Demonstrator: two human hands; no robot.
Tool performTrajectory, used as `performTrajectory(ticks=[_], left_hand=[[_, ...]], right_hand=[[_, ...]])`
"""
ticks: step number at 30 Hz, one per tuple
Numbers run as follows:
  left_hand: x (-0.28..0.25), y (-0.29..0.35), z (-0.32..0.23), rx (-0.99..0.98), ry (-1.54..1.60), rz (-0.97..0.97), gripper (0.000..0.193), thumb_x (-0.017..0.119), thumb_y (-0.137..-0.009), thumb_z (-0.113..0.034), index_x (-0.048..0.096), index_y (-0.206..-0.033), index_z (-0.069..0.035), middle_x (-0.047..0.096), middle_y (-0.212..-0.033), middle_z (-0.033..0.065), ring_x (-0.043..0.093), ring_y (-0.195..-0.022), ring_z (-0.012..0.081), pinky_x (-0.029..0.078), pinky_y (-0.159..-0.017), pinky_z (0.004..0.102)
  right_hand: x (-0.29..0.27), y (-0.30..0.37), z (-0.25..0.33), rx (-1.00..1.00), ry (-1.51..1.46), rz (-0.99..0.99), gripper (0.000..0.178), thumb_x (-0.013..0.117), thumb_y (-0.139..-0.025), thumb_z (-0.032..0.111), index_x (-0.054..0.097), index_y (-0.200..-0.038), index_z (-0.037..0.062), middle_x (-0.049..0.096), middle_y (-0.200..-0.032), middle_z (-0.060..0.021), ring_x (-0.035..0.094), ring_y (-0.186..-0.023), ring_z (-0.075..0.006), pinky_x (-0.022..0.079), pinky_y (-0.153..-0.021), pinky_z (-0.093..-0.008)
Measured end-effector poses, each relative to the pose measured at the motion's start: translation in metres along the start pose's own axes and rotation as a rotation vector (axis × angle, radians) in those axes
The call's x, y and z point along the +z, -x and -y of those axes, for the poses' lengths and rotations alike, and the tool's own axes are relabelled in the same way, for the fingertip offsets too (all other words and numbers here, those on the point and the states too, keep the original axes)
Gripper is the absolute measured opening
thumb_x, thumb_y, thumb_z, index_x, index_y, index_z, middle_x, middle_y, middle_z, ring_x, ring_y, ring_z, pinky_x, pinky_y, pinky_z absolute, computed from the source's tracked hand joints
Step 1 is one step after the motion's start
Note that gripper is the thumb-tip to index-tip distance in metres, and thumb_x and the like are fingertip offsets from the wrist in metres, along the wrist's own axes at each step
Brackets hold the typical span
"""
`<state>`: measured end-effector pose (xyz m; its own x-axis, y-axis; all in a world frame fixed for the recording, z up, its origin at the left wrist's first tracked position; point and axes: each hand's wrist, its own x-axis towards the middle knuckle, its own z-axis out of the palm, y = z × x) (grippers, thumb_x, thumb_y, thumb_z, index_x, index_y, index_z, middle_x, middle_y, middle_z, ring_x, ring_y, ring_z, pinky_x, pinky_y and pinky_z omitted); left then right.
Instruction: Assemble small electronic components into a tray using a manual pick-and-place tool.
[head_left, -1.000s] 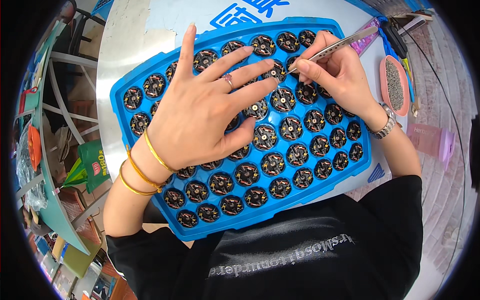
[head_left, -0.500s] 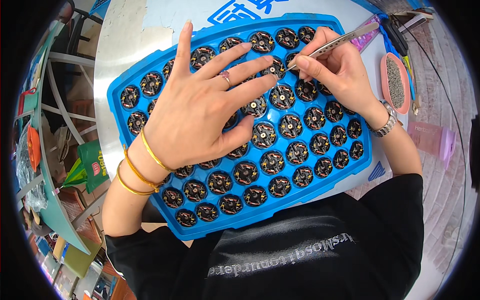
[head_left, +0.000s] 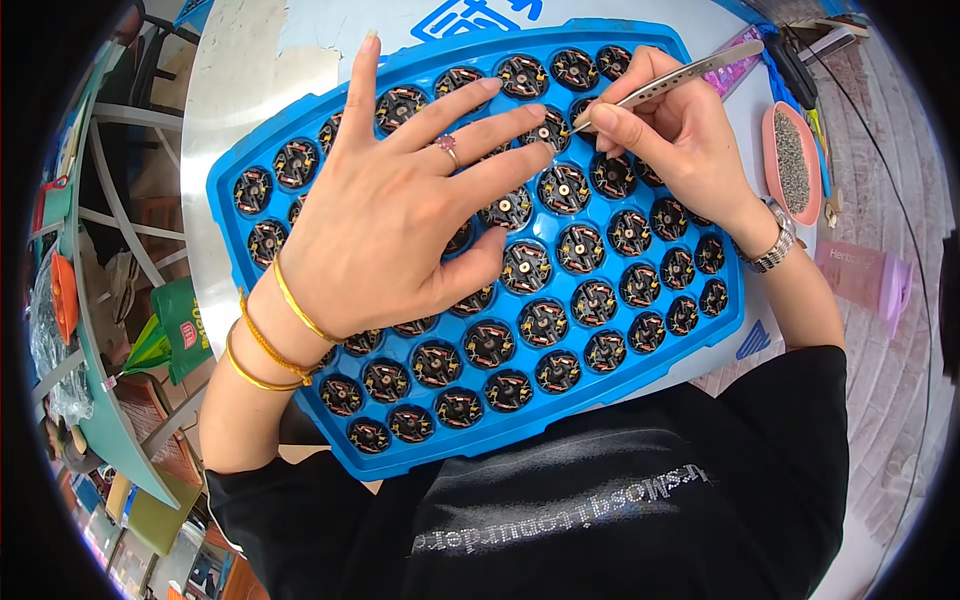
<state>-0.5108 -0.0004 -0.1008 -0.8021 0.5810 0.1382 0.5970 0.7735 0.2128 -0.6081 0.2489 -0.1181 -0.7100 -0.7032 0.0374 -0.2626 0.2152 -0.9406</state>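
Observation:
A blue plastic tray [head_left: 500, 436] lies before me, its round pockets filled with black disc-shaped parts [head_left: 526, 266] that carry small red, yellow and metal pieces. My left hand [head_left: 420, 215] spreads its fingers flat over the tray's left and middle; the index fingertip rests by a part [head_left: 546, 130] in the upper rows. In my right hand [head_left: 670, 135] are metal tweezers [head_left: 690, 72] with a row of holes, pinched between thumb and fingers. Their tip points down-left, beside that same part. Whether the tips hold anything is too small to tell. Several parts lie hidden under my left hand.
To the right stands a pink oval dish [head_left: 768, 160] of tiny grey metal pieces, with a black object [head_left: 790, 75] and a cable behind it. A clear cup with a purple lid [head_left: 893, 290] is farther right. At left are a teal-edged table [head_left: 120, 400] and a green bag [head_left: 180, 330].
The tray and my left hand have shifted slightly left and up. The tweezers' tip has moved a little away from the left index fingertip, up and to the right.

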Motion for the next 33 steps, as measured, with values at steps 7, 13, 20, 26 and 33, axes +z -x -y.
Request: performTrajectory(ticks=[7,13,20,26,33], left_hand=[[0.0,0.0,-0.001,0.005,-0.008,-0.002,0.054,0.056,-0.079,-0.022,0.057,-0.133,-0.021,0.048,-0.145,-0.0004,0.038,-0.139,0.0254,-0.003,-0.115,0.0645],[-0.004,0.001,0.0,0.042,-0.046,-0.026,0.054,0.056,-0.08,-0.022,0.056,-0.134,-0.021,0.046,-0.147,-0.001,0.036,-0.141,0.0245,-0.005,-0.114,0.0654],[-0.009,0.007,-0.01,0.14,0.028,-0.029,0.051,0.057,-0.08,-0.024,0.059,-0.13,-0.016,0.052,-0.142,-0.0009,0.035,-0.141,0.0253,-0.006,-0.112,0.069],[-0.003,0.009,-0.012,0.158,0.059,-0.026,0.049,0.058,-0.078,-0.026,0.062,-0.126,-0.018,0.057,-0.136,-0.001,0.038,-0.14,0.0249,-0.006,-0.112,0.0711],[-0.01,0.003,-0.02,0.181,0.011,-0.05,0.048,0.058,-0.077,-0.027,0.063,-0.125,-0.019,0.058,-0.135,-0.0008,0.039,-0.139,0.024,-0.005,-0.113,0.0703]], right_hand=[[-0.001,0.001,-0.001,0.007,0.064,0.023,0.016,0.064,-0.095,0.015,0.054,-0.097,0.0038,0.067,-0.089,-0.0049,0.061,-0.075,-0.0072,0.051,-0.07,-0.0214],[-0.005,0.009,0.016,-0.042,-0.008,0.015,0.016,0.063,-0.095,0.014,0.052,-0.097,0.0031,0.067,-0.089,-0.0057,0.061,-0.077,-0.0069,0.051,-0.07,-0.0208],[0.01,0.035,0.026,-0.051,0.196,0.025,0.016,0.065,-0.092,0.01,0.053,-0.096,0.0008,0.064,-0.091,-0.0072,0.059,-0.076,-0.0066,0.049,-0.067,-0.0203],[0.017,0.039,0.023,-0.005,0.165,0.02,0.017,0.066,-0.092,0.01,0.052,-0.096,0.001,0.065,-0.092,-0.009,0.059,-0.074,-0.0068,0.049,-0.066,-0.0204],[0.017,0.04,0.021,0.045,0.094,-0.003,0.019,0.066,-0.092,0.012,0.05,-0.096,0.0025,0.065,-0.092,-0.0094,0.061,-0.076,-0.0071,0.051,-0.068,-0.0214]])
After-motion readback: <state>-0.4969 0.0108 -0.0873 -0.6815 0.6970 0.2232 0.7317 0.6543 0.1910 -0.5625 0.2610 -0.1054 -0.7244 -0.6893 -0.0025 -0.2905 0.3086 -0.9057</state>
